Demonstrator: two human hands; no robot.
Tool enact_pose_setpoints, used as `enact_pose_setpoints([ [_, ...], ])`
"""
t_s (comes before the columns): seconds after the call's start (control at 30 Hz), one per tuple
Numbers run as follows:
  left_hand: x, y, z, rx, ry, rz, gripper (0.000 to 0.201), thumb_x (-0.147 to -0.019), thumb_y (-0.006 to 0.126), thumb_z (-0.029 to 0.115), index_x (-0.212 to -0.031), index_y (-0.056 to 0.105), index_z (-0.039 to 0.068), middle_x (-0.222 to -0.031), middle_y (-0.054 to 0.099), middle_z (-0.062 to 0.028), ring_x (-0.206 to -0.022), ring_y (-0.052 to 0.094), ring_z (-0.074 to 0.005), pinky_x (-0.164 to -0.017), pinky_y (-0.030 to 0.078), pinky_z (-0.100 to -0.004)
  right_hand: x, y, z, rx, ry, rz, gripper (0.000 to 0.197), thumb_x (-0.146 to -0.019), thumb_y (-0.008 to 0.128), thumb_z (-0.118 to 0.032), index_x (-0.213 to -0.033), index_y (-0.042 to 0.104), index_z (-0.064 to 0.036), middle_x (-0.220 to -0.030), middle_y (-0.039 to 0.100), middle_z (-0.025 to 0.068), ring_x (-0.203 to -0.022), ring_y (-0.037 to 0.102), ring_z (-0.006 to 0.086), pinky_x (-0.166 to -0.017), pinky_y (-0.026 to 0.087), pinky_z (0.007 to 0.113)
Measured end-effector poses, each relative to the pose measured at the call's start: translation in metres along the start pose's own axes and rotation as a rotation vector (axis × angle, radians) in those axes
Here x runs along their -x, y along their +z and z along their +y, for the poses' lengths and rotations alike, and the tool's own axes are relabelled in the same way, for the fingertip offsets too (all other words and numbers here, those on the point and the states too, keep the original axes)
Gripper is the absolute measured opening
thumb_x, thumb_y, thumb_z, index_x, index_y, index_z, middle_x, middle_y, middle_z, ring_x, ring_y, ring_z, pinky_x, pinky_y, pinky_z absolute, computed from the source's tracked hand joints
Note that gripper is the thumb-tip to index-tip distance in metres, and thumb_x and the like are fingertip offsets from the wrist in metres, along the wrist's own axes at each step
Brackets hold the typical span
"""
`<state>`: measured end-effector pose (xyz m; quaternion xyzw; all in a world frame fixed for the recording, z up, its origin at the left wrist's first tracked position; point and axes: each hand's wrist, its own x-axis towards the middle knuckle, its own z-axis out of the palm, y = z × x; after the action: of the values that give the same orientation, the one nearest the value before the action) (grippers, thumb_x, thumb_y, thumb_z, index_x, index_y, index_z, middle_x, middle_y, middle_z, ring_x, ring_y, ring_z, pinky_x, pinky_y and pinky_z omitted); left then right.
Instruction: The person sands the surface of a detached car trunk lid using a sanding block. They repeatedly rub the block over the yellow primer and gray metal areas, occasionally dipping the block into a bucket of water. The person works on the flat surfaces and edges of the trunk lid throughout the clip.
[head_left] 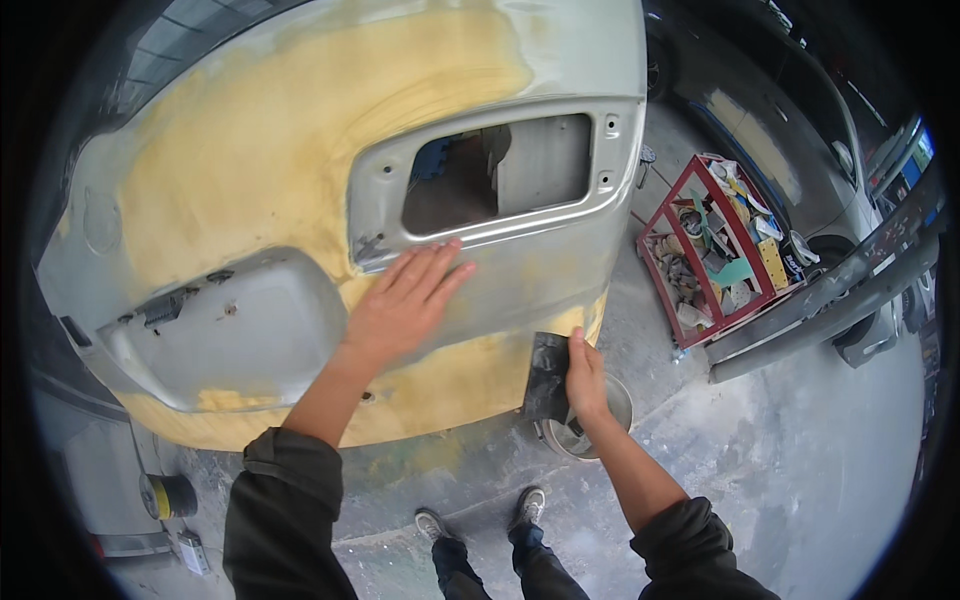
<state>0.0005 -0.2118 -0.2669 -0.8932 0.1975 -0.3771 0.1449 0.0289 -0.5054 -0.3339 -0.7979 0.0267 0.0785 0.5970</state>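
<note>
A car tailgate (560, 50) in grey, with broad patches of yellow filler (240, 140), fills the upper left. My left hand (402, 300) rests on it with fingers stretched out, just below the light cutout (470, 235). Left of that hand is a hollow plate recess (260, 330). My right hand (587, 380) grips a dark sheet of sandpaper (545, 370) by its right side, thumb on top, at the tailgate's lower right edge. Under the right hand stands a round bucket (622, 400), partly hidden by my hand and forearm.
A red-framed cart (655, 265) full of tools and scraps stands at the right. Beside it lie long dark bumper pieces (790, 310), with a dark car (760, 150) behind. A yellow-and-black round container (168, 497) and a small can (194, 552) are on the floor at lower left.
</note>
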Motion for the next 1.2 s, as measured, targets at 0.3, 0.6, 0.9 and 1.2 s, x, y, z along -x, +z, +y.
enact_pose_setpoints([
  [0.3,0.075,-0.028,-0.03,-0.036,-0.068,-0.097,0.052,-0.094,0.062,0.01,-0.146,0.06,0.005,-0.162,0.051,-0.0106,-0.154,0.041,-0.0307,-0.125,0.038,-0.0445,0.025,-0.026,0.054,-0.258,0.415,-0.052,0.059,-0.105,0.05,-0.065,-0.116,0.072,-0.0114,-0.102,0.077,0.0018,-0.083,0.074,0.0137,-0.056,0.055,0.028],
  [0.6,0.137,-0.002,0.069,0.389,-0.619,-0.063,0.073,-0.095,0.067,0.017,-0.158,0.038,-0.006,-0.168,0.023,-0.0353,-0.157,0.024,-0.0511,-0.129,0.027,-0.0549,0.053,0.024,-0.002,-0.419,0.26,-0.247,0.026,-0.096,0.077,-0.006,-0.121,0.067,-0.0043,-0.11,0.076,0.0048,-0.095,0.074,0.0161,-0.077,0.059,0.033],
  [0.9,0.053,-0.02,0.014,0.691,-0.777,0.324,0.072,-0.1,0.059,0.011,-0.163,0.027,-0.007,-0.173,0.014,-0.0322,-0.16,0.019,-0.0484,-0.13,0.022,-0.0549,0.063,0.066,-0.032,-0.297,0.132,-0.267,0.026,-0.097,0.079,-0.015,-0.119,0.071,-0.0033,-0.11,0.076,0.0033,-0.099,0.07,0.0131,-0.084,0.054,0.031],
  [1.2,0.152,-0.011,0.047,0.535,-0.68,-0.01,0.07,-0.095,0.062,0.01,-0.159,0.038,-0.005,-0.17,0.031,-0.0253,-0.159,0.03,-0.0411,-0.13,0.027,-0.0507,0.053,0.096,-0.028,-0.172,-0.064,-0.36,0.035,-0.101,0.073,-0.009,-0.134,0.063,-0.006,-0.121,0.072,0.004,-0.109,0.071,0.0159,-0.091,0.059,0.033],
])
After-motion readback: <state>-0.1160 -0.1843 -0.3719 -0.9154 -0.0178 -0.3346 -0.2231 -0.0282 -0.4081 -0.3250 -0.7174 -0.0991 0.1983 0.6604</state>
